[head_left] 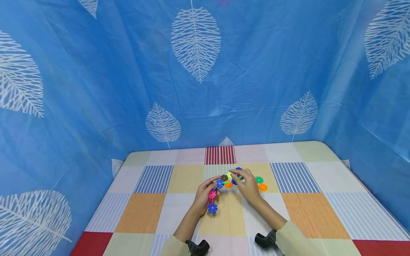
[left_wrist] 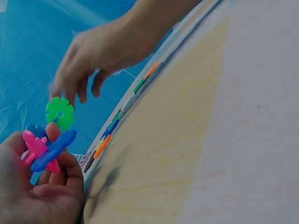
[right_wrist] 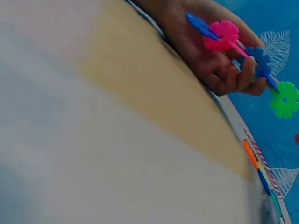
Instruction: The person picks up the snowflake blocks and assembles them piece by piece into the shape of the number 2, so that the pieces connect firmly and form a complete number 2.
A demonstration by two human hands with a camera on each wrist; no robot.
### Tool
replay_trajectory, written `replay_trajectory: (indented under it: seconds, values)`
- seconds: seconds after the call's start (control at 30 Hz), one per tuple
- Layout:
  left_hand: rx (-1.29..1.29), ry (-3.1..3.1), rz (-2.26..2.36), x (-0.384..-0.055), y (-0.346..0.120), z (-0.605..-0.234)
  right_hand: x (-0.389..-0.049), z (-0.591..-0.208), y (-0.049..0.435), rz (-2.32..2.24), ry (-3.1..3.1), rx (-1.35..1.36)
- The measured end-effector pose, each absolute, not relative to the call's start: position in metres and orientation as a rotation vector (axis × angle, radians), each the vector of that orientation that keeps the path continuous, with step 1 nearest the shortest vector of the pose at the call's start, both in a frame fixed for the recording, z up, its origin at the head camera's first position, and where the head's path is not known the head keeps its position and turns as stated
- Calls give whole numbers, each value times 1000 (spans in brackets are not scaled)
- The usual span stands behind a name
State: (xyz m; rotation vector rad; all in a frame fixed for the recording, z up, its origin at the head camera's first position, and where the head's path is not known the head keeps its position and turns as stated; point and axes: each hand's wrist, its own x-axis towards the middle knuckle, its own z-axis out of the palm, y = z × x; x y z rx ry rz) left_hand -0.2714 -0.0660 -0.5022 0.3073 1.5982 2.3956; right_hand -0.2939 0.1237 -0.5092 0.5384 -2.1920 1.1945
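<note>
My left hand grips a chain of slotted flower-shaped plastic discs, its fingers curled round the middle. At the near end hangs a blue disc, joined to pink discs. Farther along are blue discs at the fingertips, and a bright green disc sticks out at the far end. My right hand hovers just past the green disc, fingers loosely bent and blurred in the left wrist view. In the right wrist view one fingertip shows at the edge, apart from the green disc.
Loose discs lie on the checked tablecloth beyond and beneath the hands: a brown one, an orange one and several others. To the right lie a green disc and an orange disc. A blue leaf-print curtain surrounds the table.
</note>
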Motion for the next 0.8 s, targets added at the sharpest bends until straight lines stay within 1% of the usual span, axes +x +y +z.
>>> replay_trajectory:
  seconds: [0.13, 0.27, 0.4, 0.8]
  values:
    - [286, 1535, 2460, -276, -67, -511, -312, -503, 118, 1042, -2417, 467]
    - [257, 1543, 2482, -279, -66, -516, -325, -502, 112, 801, -2612, 524]
    - [221, 1590, 2480, -280, -65, -517, -331, -506, 108, 629, -2697, 575]
    - [121, 1620, 2459, -280, -66, -517, -333, -515, 103, 666, -2636, 557]
